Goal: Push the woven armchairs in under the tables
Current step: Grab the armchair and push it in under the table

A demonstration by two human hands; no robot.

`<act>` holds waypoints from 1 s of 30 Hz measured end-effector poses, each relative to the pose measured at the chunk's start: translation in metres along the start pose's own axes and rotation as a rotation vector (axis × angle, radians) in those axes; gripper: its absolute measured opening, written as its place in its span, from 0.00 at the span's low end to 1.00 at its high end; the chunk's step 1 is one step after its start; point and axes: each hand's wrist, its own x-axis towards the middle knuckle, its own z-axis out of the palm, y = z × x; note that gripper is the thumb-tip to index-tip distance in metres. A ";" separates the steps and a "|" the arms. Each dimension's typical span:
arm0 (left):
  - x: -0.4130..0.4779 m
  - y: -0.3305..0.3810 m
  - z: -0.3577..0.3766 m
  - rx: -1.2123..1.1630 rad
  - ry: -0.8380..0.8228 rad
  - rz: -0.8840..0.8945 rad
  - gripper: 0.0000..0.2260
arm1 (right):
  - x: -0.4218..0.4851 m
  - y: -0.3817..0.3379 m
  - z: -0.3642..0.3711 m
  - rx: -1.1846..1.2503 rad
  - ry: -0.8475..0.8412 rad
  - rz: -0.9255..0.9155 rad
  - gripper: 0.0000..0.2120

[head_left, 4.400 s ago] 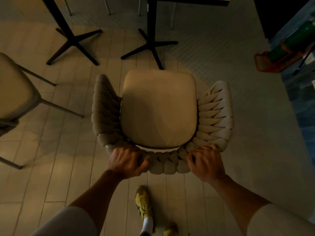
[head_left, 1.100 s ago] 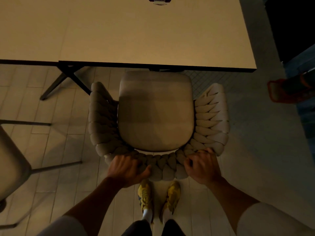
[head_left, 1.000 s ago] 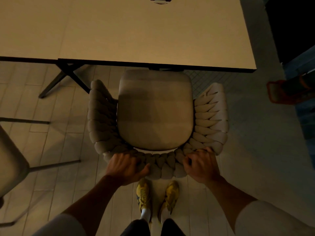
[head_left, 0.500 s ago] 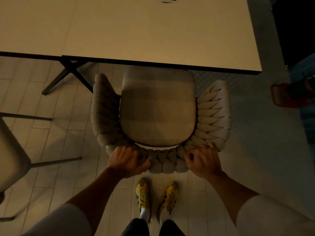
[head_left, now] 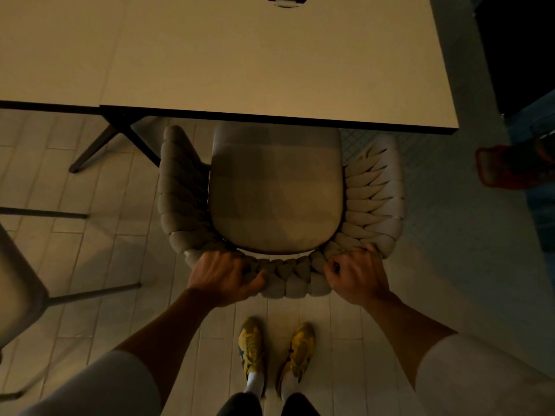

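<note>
A beige armchair (head_left: 276,199) with a thick woven padded back and arms and a smooth seat cushion faces a pale, dark-edged rectangular desk (head_left: 240,55). The cushion's front edge lies just under the desk's near edge (the arm tips reach nearly to it). The left hand (head_left: 223,274) grips the left end of the woven back rail, fingers (head_left: 237,262) curled over the top. The right hand (head_left: 356,277) grips the right end. A pair of yellow sneakers (head_left: 251,351) stands on the pale tiled floor (head_left: 90,250) behind the armchair. A second pale chair (head_left: 18,283) on thin metal legs sits at the left edge.
</note>
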 end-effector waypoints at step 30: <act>-0.021 0.015 -0.015 -0.059 -0.149 -0.019 0.36 | -0.036 -0.011 0.001 0.038 -0.165 0.087 0.16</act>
